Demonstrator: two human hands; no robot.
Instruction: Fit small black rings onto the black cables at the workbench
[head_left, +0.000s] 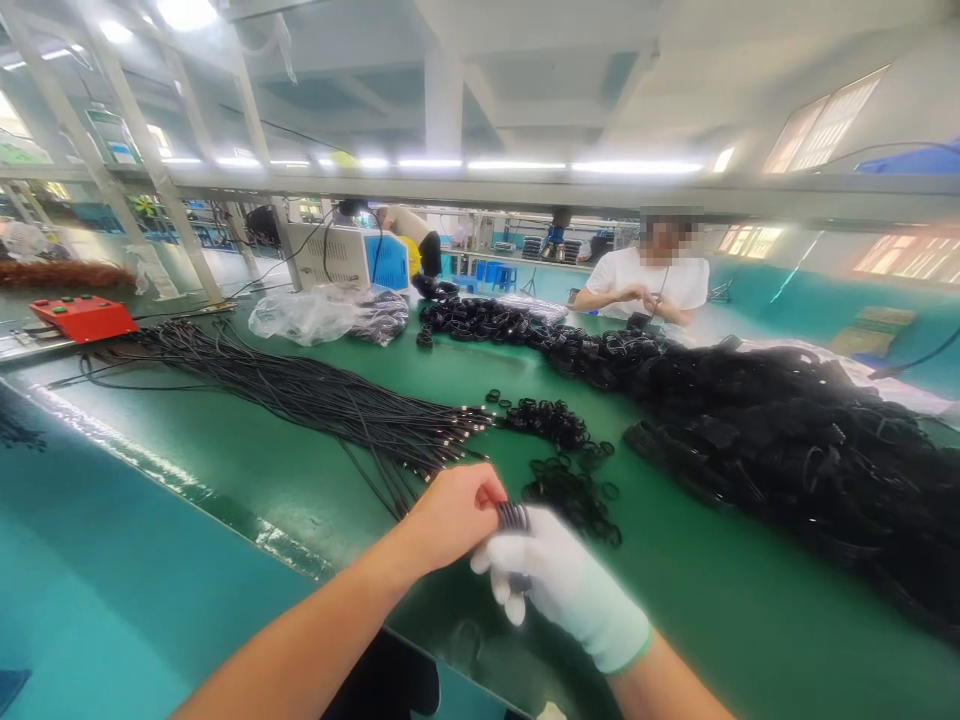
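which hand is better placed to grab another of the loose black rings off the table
Probably the right hand: the loose black rings lie just beyond its gloved fingers. But it grips the coiled cable bundle, as does the bare left hand, which sits nearer the straight cables.

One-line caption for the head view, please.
Bare left hand and gloved right hand grip a coiled black cable over a green table beside loose cables and black ties.
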